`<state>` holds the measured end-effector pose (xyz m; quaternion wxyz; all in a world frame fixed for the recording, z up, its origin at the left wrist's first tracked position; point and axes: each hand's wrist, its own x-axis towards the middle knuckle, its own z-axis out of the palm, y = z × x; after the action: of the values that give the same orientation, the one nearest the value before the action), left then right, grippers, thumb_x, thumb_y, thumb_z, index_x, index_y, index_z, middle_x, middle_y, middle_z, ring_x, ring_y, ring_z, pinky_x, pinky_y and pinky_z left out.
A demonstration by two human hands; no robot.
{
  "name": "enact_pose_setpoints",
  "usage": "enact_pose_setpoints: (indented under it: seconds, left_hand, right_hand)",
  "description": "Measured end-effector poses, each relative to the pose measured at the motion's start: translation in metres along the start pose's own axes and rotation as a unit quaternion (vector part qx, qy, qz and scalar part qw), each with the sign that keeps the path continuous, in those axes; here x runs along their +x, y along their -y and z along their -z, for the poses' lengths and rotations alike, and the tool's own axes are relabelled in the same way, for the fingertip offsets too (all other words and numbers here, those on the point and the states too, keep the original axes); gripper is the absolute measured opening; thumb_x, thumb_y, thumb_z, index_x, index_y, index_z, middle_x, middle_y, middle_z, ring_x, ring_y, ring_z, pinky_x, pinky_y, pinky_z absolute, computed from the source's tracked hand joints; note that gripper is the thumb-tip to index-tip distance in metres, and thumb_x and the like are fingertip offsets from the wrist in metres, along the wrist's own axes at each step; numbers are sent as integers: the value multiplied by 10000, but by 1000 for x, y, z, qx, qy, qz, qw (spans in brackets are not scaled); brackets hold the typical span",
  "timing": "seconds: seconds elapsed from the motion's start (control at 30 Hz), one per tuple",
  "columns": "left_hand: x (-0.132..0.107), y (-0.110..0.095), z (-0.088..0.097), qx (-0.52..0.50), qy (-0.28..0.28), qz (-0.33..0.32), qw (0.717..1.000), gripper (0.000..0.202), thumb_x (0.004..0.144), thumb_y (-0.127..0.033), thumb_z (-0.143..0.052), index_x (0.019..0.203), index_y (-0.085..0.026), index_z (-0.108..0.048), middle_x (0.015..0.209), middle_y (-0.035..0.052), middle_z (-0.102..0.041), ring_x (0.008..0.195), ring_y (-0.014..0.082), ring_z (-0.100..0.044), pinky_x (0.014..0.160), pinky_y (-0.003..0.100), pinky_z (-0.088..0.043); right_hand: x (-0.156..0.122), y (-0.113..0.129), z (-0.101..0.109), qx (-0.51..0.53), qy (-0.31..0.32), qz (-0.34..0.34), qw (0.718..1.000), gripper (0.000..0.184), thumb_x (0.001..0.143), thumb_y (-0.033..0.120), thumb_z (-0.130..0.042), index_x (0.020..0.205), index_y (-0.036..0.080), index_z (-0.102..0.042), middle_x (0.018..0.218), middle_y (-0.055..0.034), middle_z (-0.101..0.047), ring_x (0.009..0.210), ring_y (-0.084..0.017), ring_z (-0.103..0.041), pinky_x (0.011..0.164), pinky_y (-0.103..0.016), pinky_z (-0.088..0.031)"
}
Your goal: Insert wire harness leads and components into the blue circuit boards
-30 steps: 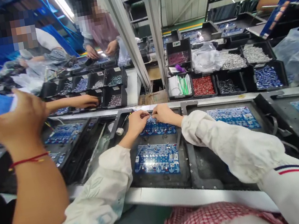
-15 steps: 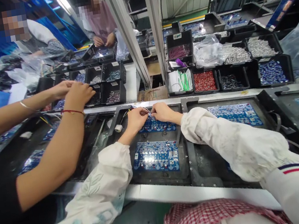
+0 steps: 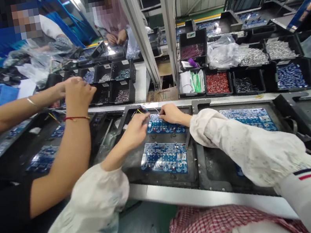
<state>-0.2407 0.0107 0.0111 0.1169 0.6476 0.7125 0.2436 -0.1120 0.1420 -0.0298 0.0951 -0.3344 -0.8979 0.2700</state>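
Note:
My left hand (image 3: 136,130) is at the left end of the upper blue circuit board (image 3: 165,124), slightly blurred, its fingers curled together. Thin coloured wires (image 3: 139,111) show just behind its fingertips; whether the fingers grip them is hidden. Over the same board's upper edge, my right hand (image 3: 172,114) has thumb and fingers pinched. A thin pale wire (image 3: 157,111) runs up to those fingertips. A second blue circuit board (image 3: 164,158) lies flat below, in the same black tray (image 3: 171,183), untouched by either hand.
A co-worker's arms (image 3: 73,114) reach in from the left towards the parts bins. Behind the boards stand black bins of red parts (image 3: 217,83) and blue parts (image 3: 290,76). A metal post (image 3: 139,31) rises behind. Another board (image 3: 248,119) lies right, beneath my sleeve.
My left hand has drawn back left and towards me, apart from my right hand, uncovering more of the upper board. My right hand stays at the board's upper edge. The view has shifted slightly.

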Motion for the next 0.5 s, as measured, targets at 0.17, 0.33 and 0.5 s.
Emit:
enact_pose_setpoints:
  seconds: [0.17,0.33,0.5]
  left_hand:
    - [-69,-15,13,-113,75,80,988,202,757,-217,-546,863,-198,-717,829,36,-690,720,161,-642,688,288,-527]
    - [-99,-23,7,-141,31,109,983,235,766,-221,-554,945,-227,-706,672,-5,-689,562,139,-627,581,251,-519]
    - [-108,-18,3,-131,-14,137,982,195,767,-195,-553,918,-210,-676,756,-3,-716,696,158,-672,702,269,-531]
  right_hand:
    - [-1,3,0,-10,0,-6,1000,199,792,239,-566,882,133,-709,926,-101,-699,889,-194,-616,817,-259,-425]
    - [-1,4,0,-28,4,-12,1000,204,798,229,-543,849,122,-710,905,-112,-699,881,-202,-620,819,-264,-425]
    - [0,5,1,-44,11,-8,999,206,803,234,-534,848,121,-700,912,-111,-695,893,-197,-615,820,-254,-423]
